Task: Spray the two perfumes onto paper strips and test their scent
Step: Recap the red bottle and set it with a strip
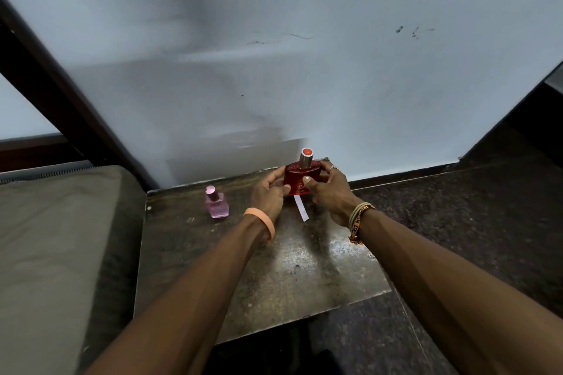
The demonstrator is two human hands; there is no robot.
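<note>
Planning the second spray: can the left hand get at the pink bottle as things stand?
Probably yes, once it lets go. The left hand is on the red bottle along with the right hand. The pink bottle stands upright on the table just to its left, with nothing between them.

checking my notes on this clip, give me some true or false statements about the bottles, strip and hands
1. Both hands hold the red perfume bottle: the left hand and the right hand. True.
2. The pink perfume bottle lies on its side. False: it stands upright on the table.
3. The red bottle's cap is off. False: the cap sits on top.
4. A white paper strip lies on the table below the red bottle. True.
5. The pink bottle is to the right of the red one. False: to its left.
</note>
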